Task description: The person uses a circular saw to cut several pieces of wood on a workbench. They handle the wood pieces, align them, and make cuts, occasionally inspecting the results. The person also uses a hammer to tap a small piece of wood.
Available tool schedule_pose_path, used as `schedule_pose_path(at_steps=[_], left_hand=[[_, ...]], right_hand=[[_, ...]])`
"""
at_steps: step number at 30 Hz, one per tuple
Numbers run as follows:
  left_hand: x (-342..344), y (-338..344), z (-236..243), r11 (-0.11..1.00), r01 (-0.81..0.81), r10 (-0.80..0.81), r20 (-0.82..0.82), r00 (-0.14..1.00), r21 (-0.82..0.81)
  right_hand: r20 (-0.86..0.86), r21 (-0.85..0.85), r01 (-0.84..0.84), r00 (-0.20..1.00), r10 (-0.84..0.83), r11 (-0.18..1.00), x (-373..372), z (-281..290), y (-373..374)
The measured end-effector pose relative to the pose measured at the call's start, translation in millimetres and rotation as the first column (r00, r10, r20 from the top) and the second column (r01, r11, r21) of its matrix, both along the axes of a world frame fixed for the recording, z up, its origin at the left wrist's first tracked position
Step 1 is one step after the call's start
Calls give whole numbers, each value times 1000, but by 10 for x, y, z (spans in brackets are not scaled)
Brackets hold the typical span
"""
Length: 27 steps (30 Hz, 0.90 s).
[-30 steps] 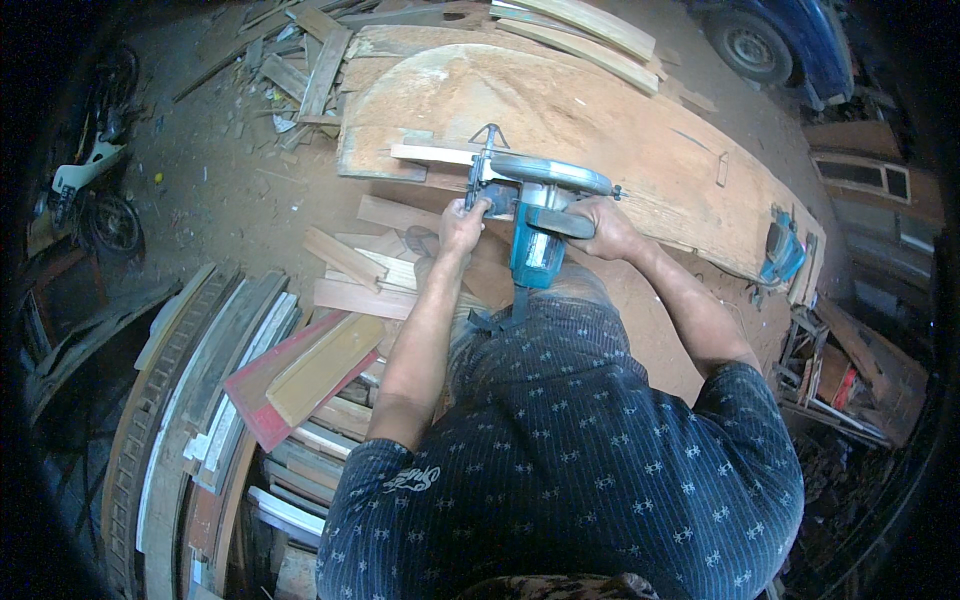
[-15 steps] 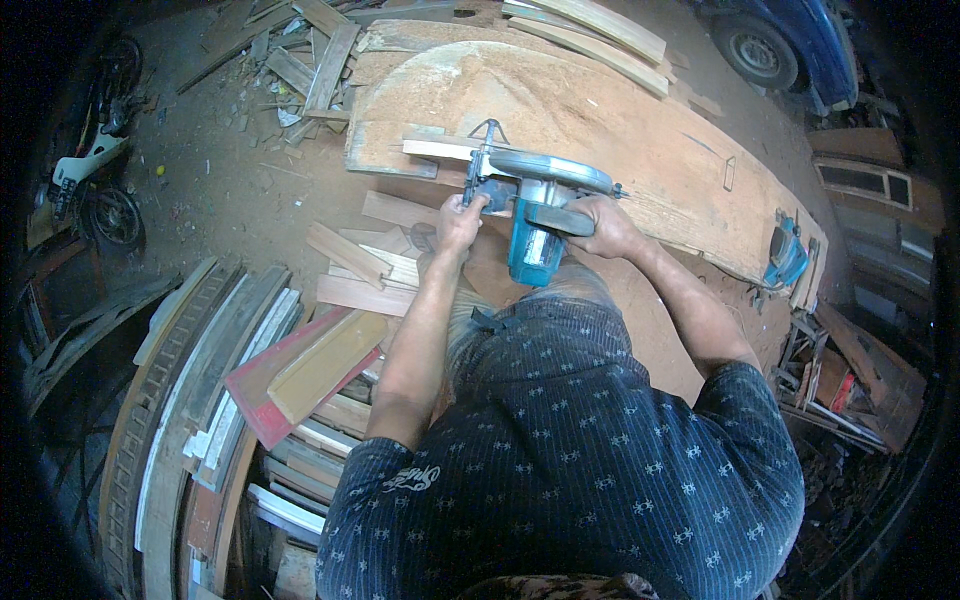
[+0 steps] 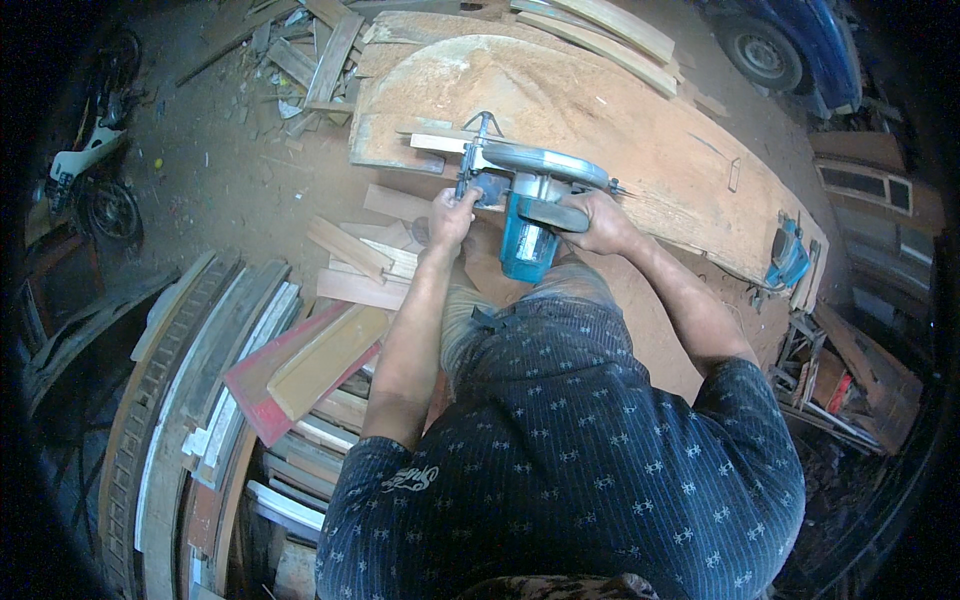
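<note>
Left hand [image 3: 450, 217]: fingers drawn in narrow, thumb and fingertips on the left end of the saw's base plate, seeming to pinch it.
Right hand [image 3: 603, 225]: wrapped around the saw's dark rear handle; whether a finger presses the trigger cannot be told.
Good handling: both hands should steady the saw, keep its plate flat on the wood and push evenly; the left fingertips had best stay well clear of the blade.
Saw [image 3: 530, 248]: between the two hands, teal motor toward the body, round metal guard on the far side.
Pale strip of wood [image 3: 435, 143]: juts out left of the saw, just beyond the left fingertips, apart from them.
Big wooden slab [image 3: 690, 185]: under and beyond the saw, dusted with sawdust.
Second teal tool [image 3: 787, 258]: at the slab's right end, well apart from the right hand.
Loose boards [image 3: 362, 291]: on the ground, left of the legs.
</note>
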State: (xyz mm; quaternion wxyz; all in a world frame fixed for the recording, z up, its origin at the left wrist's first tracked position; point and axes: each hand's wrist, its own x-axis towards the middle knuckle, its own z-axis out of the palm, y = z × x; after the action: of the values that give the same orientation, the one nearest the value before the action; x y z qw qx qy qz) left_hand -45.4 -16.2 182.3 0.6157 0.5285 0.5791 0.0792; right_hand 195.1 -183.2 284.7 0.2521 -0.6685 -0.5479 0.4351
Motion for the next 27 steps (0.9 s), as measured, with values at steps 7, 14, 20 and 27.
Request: schedule_pose_path(at_steps=[7,14,20,27], left_hand=[[-45,41,-28,1000,-31,31,6,1000,1],[-68,77,-105,1000,-8,8,-33,999,4],[-88,91,-82,999,6,-3,-50,999,45],[-34,118,123,999,-33,33,-10,999,1]], right_hand=[[-8,-1,2,1000,-2,1000,-49,31,64],[-43,-21,0,999,-1,1000,-50,35,83],[-34,-6,13,999,-13,1000,-60,21,97],[-87,-35,22,996,-25,999,-72,138,150]])
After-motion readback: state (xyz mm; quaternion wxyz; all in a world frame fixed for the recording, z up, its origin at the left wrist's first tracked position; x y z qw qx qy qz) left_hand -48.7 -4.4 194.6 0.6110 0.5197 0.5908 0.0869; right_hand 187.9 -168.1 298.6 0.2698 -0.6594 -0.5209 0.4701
